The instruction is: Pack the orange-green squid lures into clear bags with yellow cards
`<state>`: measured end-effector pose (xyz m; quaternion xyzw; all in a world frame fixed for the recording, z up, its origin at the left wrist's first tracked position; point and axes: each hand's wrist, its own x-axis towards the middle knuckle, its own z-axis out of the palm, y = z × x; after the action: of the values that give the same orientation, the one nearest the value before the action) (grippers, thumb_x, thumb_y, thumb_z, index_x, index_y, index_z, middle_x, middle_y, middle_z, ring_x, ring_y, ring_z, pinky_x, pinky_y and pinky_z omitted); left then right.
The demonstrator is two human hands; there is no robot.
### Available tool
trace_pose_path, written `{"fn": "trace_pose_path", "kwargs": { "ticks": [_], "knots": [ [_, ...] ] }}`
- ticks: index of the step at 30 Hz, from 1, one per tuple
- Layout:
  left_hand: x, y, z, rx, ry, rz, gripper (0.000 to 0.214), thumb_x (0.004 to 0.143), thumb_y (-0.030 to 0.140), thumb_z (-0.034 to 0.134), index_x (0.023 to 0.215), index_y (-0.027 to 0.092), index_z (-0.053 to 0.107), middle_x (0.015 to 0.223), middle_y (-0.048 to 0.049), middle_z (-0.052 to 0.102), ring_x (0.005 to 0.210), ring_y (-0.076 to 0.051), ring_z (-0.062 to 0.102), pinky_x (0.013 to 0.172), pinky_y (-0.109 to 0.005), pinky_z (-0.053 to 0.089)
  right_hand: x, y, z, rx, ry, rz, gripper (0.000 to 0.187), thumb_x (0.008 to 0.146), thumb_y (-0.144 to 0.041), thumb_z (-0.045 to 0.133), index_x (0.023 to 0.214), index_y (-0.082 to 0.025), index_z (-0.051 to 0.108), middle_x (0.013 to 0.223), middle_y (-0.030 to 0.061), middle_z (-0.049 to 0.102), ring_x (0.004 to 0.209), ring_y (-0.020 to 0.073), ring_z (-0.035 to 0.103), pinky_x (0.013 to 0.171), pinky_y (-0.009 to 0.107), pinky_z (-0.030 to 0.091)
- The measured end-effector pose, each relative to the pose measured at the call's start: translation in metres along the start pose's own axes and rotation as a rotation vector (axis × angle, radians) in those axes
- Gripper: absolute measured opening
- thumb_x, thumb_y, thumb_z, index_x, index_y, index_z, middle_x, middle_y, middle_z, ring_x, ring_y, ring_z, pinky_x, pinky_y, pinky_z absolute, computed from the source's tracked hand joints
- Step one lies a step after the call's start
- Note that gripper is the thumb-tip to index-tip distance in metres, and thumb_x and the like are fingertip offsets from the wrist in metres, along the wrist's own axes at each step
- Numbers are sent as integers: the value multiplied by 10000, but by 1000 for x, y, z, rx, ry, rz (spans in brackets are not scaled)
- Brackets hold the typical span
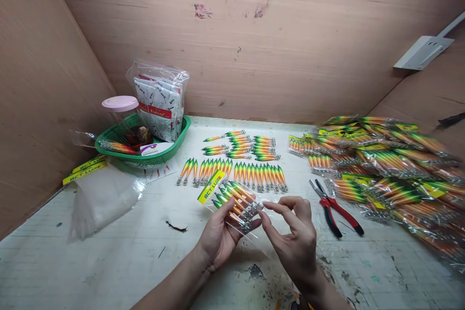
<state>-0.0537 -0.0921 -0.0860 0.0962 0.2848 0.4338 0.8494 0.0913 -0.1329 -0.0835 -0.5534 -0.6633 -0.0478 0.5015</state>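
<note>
My left hand (pixel 219 235) holds a clear plastic bag of fishing lures (pixel 232 199) from below, its thumb on top. The bag has a yellow "BCT LURE" header and is tilted, header up to the left. Inside, green-yellow-orange lures lie side by side, their metal hooks at the lower right. My right hand (pixel 297 237) pinches the bag's hook end between thumb and forefinger; the other fingers are bent and off the bag. Just beyond the bag stands a row of loose lures (pixel 259 174), with stacked lures (pixel 240 145) behind it.
On the right, a pile of filled lure bags (pixel 392 160) spreads beside red-and-black pliers (pixel 332 208). Empty header bags (pixel 109 198) lie at left, near a green basket (pixel 185 131) holding packets and a pink-lidded jar (pixel 120 103). Board walls surround the table; a socket (pixel 421 53) is at upper right.
</note>
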Motion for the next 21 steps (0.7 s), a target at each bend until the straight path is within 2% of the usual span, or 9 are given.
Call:
{"fn": "trace_pose_path", "kwargs": {
  "ticks": [3, 10, 13, 17, 21],
  "knots": [
    [-2, -1, 1, -37, -23, 6, 281, 892, 251, 483, 1082, 76, 594, 1130, -152, 658, 966, -250, 650, 864, -433, 524, 1, 0, 2, 11, 6, 48, 105, 792, -194, 626, 898, -192, 631, 863, 42, 457, 844, 197, 464, 705, 353, 423],
    [-4, -1, 0, -90, -72, 37, 289, 887, 272, 490, 1074, 81, 600, 1152, -147, 647, 1024, -269, 626, 892, -449, 508, 2, -2, -7, -62, 9, 1, 115, 770, -212, 636, 883, -201, 619, 881, 47, 478, 862, 212, 465, 742, 379, 405],
    [-5, -1, 1, -88, -86, 36, 277, 881, 252, 495, 1072, 83, 604, 1109, -144, 665, 1005, -269, 633, 872, -453, 517, 2, -3, -10, -57, -14, 37, 92, 777, -225, 640, 867, -207, 635, 910, 53, 490, 887, 219, 476, 767, 392, 401],
    [-6, 2, 3, -65, -62, 18, 286, 874, 223, 499, 1098, 73, 593, 1026, -147, 691, 948, -265, 653, 850, -464, 526, 6, -3, -12, -13, -77, 112, 62, 806, -262, 628, 847, -226, 657, 907, 50, 512, 903, 217, 486, 768, 386, 406],
    [-4, 5, 2, -24, -43, 30, 297, 868, 224, 508, 1107, 65, 586, 1055, -161, 680, 943, -277, 653, 816, -461, 541, 11, -1, -13, 47, -107, 121, 60, 812, -270, 630, 838, -239, 675, 875, 41, 529, 886, 207, 505, 755, 373, 421]
  ]
}}
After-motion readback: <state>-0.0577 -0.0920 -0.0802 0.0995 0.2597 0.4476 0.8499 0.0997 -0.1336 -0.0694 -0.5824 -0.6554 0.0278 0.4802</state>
